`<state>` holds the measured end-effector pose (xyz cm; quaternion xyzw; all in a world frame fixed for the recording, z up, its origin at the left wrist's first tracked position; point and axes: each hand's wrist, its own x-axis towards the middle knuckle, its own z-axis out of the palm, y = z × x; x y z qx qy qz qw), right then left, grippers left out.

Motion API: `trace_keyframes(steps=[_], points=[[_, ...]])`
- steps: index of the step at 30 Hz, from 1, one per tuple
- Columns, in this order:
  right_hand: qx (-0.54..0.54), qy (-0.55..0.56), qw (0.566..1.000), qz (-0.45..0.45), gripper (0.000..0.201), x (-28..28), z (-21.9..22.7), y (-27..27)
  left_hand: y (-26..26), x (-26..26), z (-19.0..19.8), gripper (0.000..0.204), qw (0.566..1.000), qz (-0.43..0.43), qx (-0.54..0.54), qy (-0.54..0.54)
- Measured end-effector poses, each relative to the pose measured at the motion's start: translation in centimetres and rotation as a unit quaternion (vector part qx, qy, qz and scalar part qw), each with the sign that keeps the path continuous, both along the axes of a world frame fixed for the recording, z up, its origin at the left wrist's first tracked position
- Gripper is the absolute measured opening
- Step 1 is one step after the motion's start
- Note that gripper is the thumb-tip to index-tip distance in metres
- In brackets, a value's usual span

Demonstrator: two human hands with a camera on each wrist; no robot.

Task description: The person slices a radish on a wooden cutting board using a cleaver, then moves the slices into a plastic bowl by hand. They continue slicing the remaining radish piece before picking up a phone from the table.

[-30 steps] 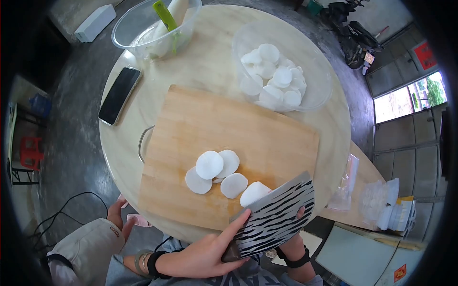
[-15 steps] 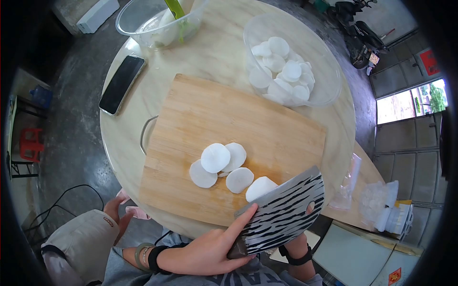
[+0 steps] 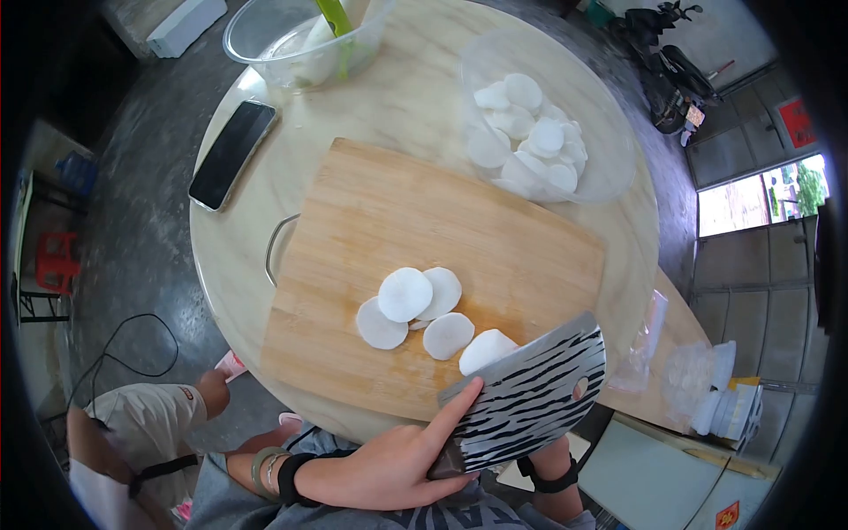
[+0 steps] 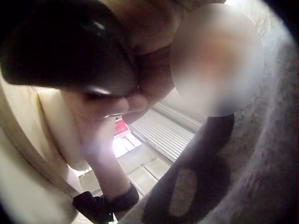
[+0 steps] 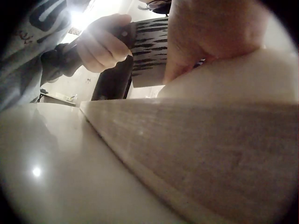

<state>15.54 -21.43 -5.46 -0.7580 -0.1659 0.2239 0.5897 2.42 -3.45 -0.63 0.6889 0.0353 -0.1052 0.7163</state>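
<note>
My left hand [image 3: 397,464] grips the dark handle of a cleaver [image 3: 534,397], index finger stretched along the blade. The wide blade has black stripes and a hole near its far corner. It stands against a peeled white radish piece [image 3: 486,352] near the cutting board's [image 3: 442,203] front edge. Mostly hidden behind the blade in the head view, my right hand [image 5: 215,32] holds the radish down on the board, its fingers bent close to the blade. Several round white slices [image 3: 406,294] lie left of the piece, some overlapping.
A clear tub [image 3: 609,168] of slices stands at the back right of the round table [image 3: 397,62]. Another clear bowl [image 3: 256,44] at the back left holds a green peeler [image 3: 334,16]. A phone [image 3: 232,155] lies at left. Another person's leg [image 3: 159,406] shows at lower left.
The head view has shifted slightly. The other person at lower left has moved, and an arm now shows there. Cleaver, radish and both hands keep nearly the same places relative to the board.
</note>
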Motion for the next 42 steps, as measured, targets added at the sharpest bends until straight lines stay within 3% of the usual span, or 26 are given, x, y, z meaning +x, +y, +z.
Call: trace_keyframes(steps=[20,22,25,31,42], points=[[-0.030,-0.053,0.998,0.030,0.045,0.0,-0.4,-0.5,0.8,0.4,0.9,0.093,0.995,-0.053,-0.019,0.084],[-0.034,-0.058,0.997,0.033,0.045,-0.1,-0.5,-0.8,0.2,0.0,0.1,0.092,1.000,-0.005,-0.006,0.002],[-0.034,-0.072,0.996,0.041,0.044,0.0,-0.6,-0.8,0.1,0.0,0.1,0.093,1.000,0.006,-0.008,-0.010],[-0.045,-0.090,0.994,0.043,0.044,0.1,-0.7,-0.7,0.5,0.0,0.6,0.093,0.997,-0.037,-0.017,0.064],[-0.057,-0.128,0.988,0.071,0.043,0.5,-1.0,0.1,-0.1,-0.5,0.0,0.092,1.000,0.000,-0.025,0.017]])
